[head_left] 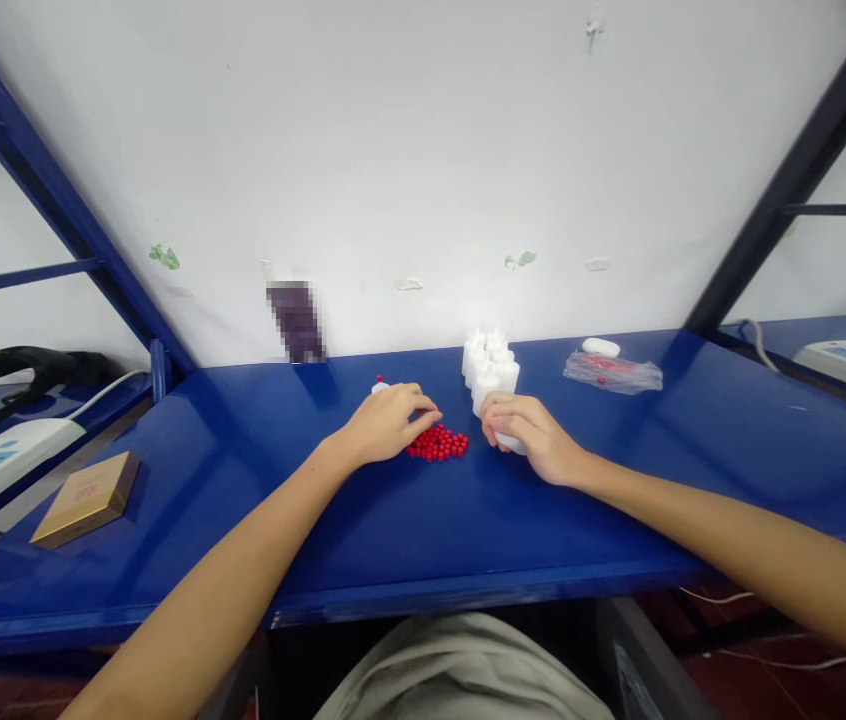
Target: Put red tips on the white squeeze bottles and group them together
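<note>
A white bottle (511,443) is held over the table (408,530) by the right hand (532,435), whose fingers are wrapped around it. One end is seen below the fingers, turned toward the person's side; the other end is covered, so the direction of its tip and its full long axis cannot be told. Just beyond it, more white bottles (507,374) are grouped upright, with the visible tips pointed up. To the left, red caps (438,444) are gathered in a loose pile. Over its edge the left hand (385,422) is placed, the fingers narrowed; whether a cap is pinched cannot be told. Behind this hand, a red-capped bottle (379,387) is partly hidden. Farther right, red pieces are contained in a clear bag (637,377), near a white oval object (601,347). At the far left, a closed gold box (88,498) is laid flat.
</note>
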Tool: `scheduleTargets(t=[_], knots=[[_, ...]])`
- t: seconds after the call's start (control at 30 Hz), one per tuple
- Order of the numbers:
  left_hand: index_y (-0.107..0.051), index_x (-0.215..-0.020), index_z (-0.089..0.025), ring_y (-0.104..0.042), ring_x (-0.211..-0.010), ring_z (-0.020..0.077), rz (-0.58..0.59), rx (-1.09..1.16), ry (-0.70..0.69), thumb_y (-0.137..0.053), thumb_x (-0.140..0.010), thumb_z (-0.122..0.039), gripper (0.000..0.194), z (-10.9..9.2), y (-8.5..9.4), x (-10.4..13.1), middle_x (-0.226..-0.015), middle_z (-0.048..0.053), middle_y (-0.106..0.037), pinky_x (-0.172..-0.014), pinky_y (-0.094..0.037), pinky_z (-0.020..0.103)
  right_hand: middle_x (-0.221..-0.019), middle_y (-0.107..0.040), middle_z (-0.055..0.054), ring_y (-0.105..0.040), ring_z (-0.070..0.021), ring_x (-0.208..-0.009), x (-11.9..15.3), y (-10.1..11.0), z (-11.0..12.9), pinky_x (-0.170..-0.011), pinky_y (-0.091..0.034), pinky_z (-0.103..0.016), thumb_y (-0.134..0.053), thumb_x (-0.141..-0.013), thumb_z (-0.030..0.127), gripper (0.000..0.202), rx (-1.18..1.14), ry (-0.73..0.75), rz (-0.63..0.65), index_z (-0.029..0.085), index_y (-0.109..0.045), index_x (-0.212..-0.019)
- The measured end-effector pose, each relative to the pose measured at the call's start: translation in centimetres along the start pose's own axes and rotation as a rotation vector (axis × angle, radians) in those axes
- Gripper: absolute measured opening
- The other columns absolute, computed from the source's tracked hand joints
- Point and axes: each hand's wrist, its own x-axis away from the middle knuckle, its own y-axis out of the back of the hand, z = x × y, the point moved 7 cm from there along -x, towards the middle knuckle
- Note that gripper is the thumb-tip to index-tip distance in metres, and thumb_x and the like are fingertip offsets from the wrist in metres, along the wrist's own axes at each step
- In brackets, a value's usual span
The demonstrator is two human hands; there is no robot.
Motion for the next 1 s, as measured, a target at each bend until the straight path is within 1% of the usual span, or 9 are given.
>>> scheduleTargets(t=[0.07, 0.13, 0.27, 0.47, 0.53, 0.63, 0.8, 0.93, 1.0], knots=[[-0.077, -0.093, -0.022, -0.062, -0.077, 0.0169, 0.038, 0.005, 0.036, -0.049, -0.095, -0.041, 0.033, -0.3, -0.8, -0.5, -0.09, 0.006, -0.069, -0.069, -0.043, 0.027, -0.065, -0.057, -0.003, -0.054, -0.0155, -0.059, -0.2, 0.0, 0.0, -0.063, -0.042, -0.029, -0.041, -0.087, 0.027, 0.032, 0.007, -0.013, -0.008, 0.017, -0.055, -0.06], [-0.078, -0.088, -0.023, -0.062, -0.074, 0.0168, 0.057, 0.034, 0.087, -0.054, -0.092, -0.043, 0.032, 0.0, -1.4, -1.0, -0.088, 0.005, -0.07, -0.066, -0.043, 0.026, -0.058, -0.057, -0.003, -0.055, -0.0161, -0.057, -0.2, -0.1, -0.1, -0.061, -0.042, -0.029, -0.039, -0.087, 0.028, 0.032, -0.002, -0.047, -0.002, 0.018, -0.055, -0.06], [-0.078, -0.081, -0.022, -0.063, -0.07, 0.0175, 0.054, 0.083, 0.164, -0.06, -0.088, -0.041, 0.027, 1.0, -1.7, -1.5, -0.081, 0.003, -0.073, -0.065, -0.043, 0.027, -0.051, -0.054, 0.0, -0.052, -0.0148, -0.052, -0.3, -0.4, -0.4, -0.056, -0.039, -0.027, -0.038, -0.088, 0.029, 0.033, 0.0, -0.078, 0.005, 0.019, -0.052, -0.059], [-0.078, -0.08, -0.02, -0.063, -0.068, 0.0177, 0.037, 0.099, 0.162, -0.055, -0.089, -0.045, 0.035, 1.3, -1.7, -1.5, -0.078, 0.004, -0.074, -0.063, -0.041, 0.028, -0.053, -0.051, 0.001, -0.05, -0.0135, -0.051, -0.4, -0.4, -1.0, -0.054, -0.038, -0.026, -0.038, -0.089, 0.03, 0.032, 0.004, -0.092, -0.01, 0.019, -0.05, -0.061], [-0.078, -0.079, -0.021, -0.064, -0.069, 0.0177, 0.055, 0.113, 0.17, -0.058, -0.087, -0.045, 0.032, 1.4, -1.8, -1.5, -0.079, 0.004, -0.075, -0.064, -0.042, 0.028, -0.054, -0.051, 0.001, -0.05, -0.0135, -0.052, -0.4, -0.4, -1.1, -0.055, -0.038, -0.026, -0.038, -0.089, 0.03, 0.032, 0.01, -0.093, 0.0, 0.019, -0.051, -0.063], [-0.079, -0.079, -0.021, -0.065, -0.069, 0.0172, 0.064, 0.138, 0.19, -0.063, -0.084, -0.039, 0.025, 1.7, -1.9, -1.5, -0.08, 0.003, -0.075, -0.064, -0.043, 0.028, -0.057, -0.052, 0.001, -0.051, -0.0137, -0.054, -0.4, -0.5, -1.1, -0.056, -0.039, -0.026, -0.038, -0.09, 0.03, 0.033, 0.04, -0.09, 0.006, 0.018, -0.055, -0.066], [-0.078, -0.082, -0.021, -0.065, -0.069, 0.0175, 0.041, 0.119, 0.21, -0.059, -0.086, -0.035, 0.023, 2.0, -2.0, -1.5, -0.079, 0.002, -0.075, -0.064, -0.042, 0.028, -0.059, -0.053, -0.001, -0.052, -0.0142, -0.057, -0.6, -0.5, -1.1, -0.057, -0.039, -0.026, -0.036, -0.093, 0.034, 0.04, 0.074, -0.099, 0.003, 0.017, -0.056, -0.064], [-0.077, -0.081, -0.021, -0.064, -0.07, 0.0177, 0.03, 0.099, 0.205, -0.054, -0.09, -0.042, 0.033, 2.1, -2.0, -1.5, -0.08, 0.003, -0.075, -0.065, -0.041, 0.029, -0.057, -0.052, 0.0, -0.051, -0.014, -0.056, -0.6, -0.5, -1.1, -0.057, -0.038, -0.026, -0.036, -0.094, 0.035, 0.041, 0.066, -0.097, 0.007, 0.017, -0.055, -0.062], [-0.077, -0.081, -0.021, -0.065, -0.071, 0.0172, 0.038, 0.121, 0.212, -0.055, -0.089, -0.044, 0.033, 2.2, -2.1, -1.5, -0.081, 0.003, -0.075, -0.065, -0.041, 0.028, -0.057, -0.052, 0.0, -0.051, -0.0139, -0.057, -0.6, -0.5, -1.1, -0.058, -0.038, -0.026, -0.036, -0.094, 0.034, 0.041, 0.067, -0.098, 0.007, 0.017, -0.055, -0.062]])
